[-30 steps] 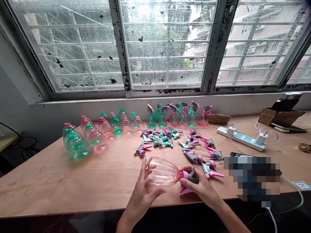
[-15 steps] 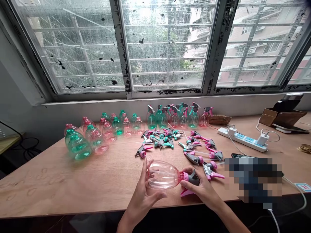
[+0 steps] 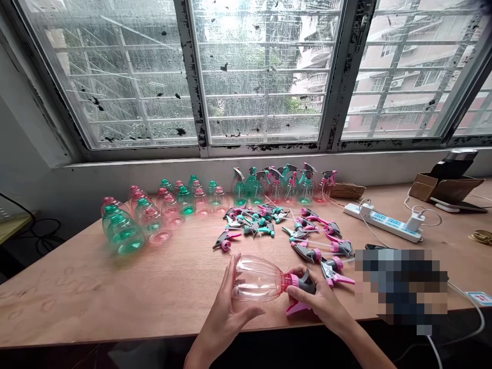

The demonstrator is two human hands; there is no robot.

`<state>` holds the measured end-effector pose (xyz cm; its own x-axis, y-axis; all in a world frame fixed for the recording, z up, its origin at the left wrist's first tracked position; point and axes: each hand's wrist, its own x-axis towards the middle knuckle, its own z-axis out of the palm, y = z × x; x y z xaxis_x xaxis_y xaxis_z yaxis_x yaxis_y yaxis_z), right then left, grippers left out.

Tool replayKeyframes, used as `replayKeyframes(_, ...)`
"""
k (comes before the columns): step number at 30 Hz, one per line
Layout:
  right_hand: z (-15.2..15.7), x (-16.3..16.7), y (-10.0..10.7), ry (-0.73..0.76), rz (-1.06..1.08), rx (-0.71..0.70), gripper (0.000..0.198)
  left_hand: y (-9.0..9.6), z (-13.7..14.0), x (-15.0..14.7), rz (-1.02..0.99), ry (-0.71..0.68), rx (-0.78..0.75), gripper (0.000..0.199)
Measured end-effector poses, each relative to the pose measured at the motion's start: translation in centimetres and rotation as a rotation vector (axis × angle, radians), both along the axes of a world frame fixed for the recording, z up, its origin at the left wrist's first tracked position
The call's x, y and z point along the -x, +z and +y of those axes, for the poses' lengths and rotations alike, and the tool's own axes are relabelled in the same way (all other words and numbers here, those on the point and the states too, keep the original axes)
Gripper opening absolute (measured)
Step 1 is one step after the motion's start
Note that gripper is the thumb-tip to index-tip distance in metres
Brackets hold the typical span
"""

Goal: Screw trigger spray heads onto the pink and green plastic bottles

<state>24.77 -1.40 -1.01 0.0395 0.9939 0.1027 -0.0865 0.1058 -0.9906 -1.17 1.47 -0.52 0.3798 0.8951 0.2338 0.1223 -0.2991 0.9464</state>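
Fingers point(image 3: 298, 294) of the right hand point(image 3: 322, 302) clamp one spray head point(image 3: 306, 282) on one pink bottle point(image 3: 257, 278); the left hand point(image 3: 226, 310), fingers and thumb apart, cups its base.

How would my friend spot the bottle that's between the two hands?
Find the long brown wooden table under the grey-framed window, then its near edge. There, between the left hand and right hand, is a clear pink ribbed plastic bottle with a grey-and-pink spray head. The other pink and green plastic bottles stand farther back; only this one is held on its side.
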Motion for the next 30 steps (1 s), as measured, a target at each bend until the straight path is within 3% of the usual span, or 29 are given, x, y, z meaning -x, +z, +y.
replayKeyframes(3,0.0,-0.04,0.05,0.001,-0.022,0.0,0.049,0.18,-0.01,0.1,-0.017,-0.013,0.046,0.104)
replayKeyframes(9,0.1,0.0,-0.03,0.024,0.012,0.024,0.049,0.04,-0.08,0.04,0.048,0.031,-0.11,0.09)
replayKeyframes(14,-0.02,0.01,0.19,-0.032,-0.037,-0.002,0.052,0.4,-0.18,0.05,0.015,0.004,-0.023,0.103)
replayKeyframes(21,0.16,-0.04,0.01,0.019,0.03,0.023,0.05,0.14,-0.04,-0.03,0.016,0.05,-0.101,0.084)
replayKeyframes(23,0.16,0.0,-0.06,0.014,0.04,0.027,0.05,-0.07,0.01,-0.04,-0.004,0.038,-0.066,0.085)
replayKeyframes(27,0.08,0.04,0.02,-0.036,-0.018,-0.003,0.05,0.0,-0.02,0.03,-0.003,0.028,0.042,0.105)
replayKeyframes(30,0.09,0.0,0.07,-0.022,-0.011,0.004,0.049,0.24,-0.09,-0.01,-0.025,0.037,0.063,0.098)
